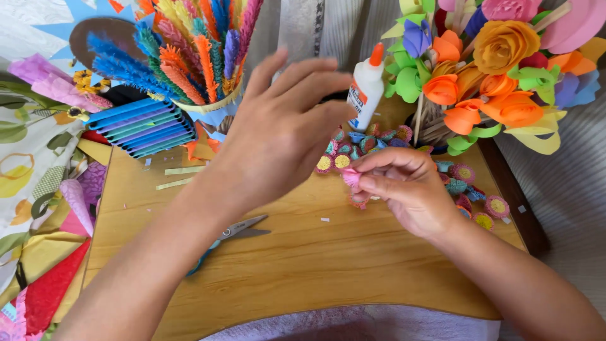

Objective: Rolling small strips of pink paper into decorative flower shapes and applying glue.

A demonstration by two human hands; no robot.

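The right hand pinches a small pink fringed flower between thumb and fingertips near the middle of the table, just in front of the scatter of finished flowers along the far edge. The left hand hovers open and empty, fingers spread, reaching toward the glue bottle. A light, steady pinch looks wise so the fringe isn't crushed; the scissors lie under the left forearm, and the paper bouquet and fringed sticks crowd the far corners.
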